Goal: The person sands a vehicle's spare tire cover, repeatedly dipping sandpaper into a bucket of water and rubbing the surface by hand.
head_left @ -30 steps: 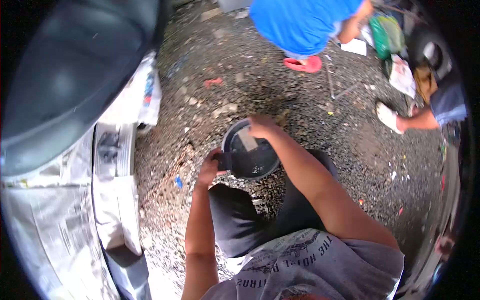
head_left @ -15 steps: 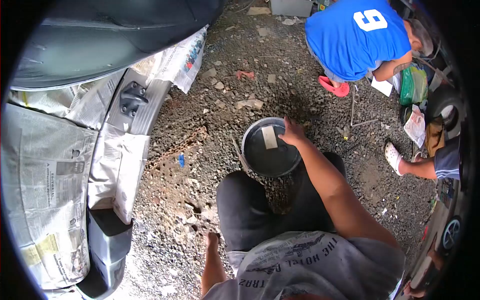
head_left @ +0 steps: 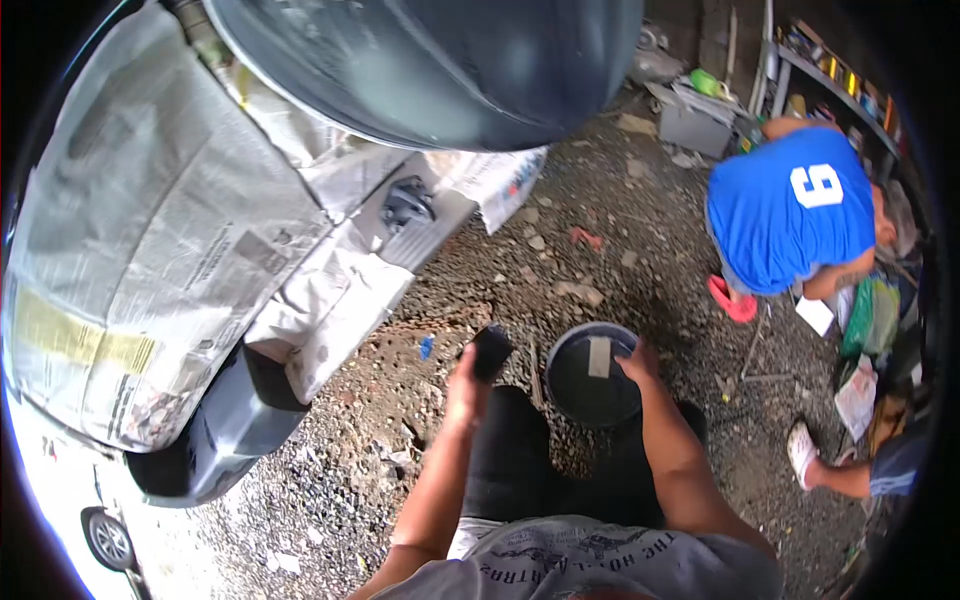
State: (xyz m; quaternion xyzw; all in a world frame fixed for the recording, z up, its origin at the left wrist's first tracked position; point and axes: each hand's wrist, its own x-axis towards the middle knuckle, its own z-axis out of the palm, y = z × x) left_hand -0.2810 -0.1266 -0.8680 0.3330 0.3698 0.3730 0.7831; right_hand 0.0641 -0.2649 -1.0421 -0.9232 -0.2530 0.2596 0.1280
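Observation:
My left hand (head_left: 466,395) is raised in front of my left knee, closed around a small dark block-like object (head_left: 491,352) whose kind I cannot make out. Between my knees on the gravel stands a round, dark-filled basin (head_left: 560,400) with a grey rim. My right hand (head_left: 640,364) grips the right side of this rim, thumb over the inside and fingers outside. A pale rectangular strip (head_left: 599,357) lies in the basin, left of my right thumb. How deep the contents are cannot be seen.
At left, a vehicle part covered in newspaper (head_left: 150,270) lies below a glossy dark panel (head_left: 440,70). A person in a blue shirt (head_left: 790,215) crouches at upper right, near a grey bin (head_left: 694,128). Another person's white clog (head_left: 801,452) shows at right.
My left hand has come up from beside my left leg, now with the dark object in it. My right hand stays at the basin's rim. The view has turned left.

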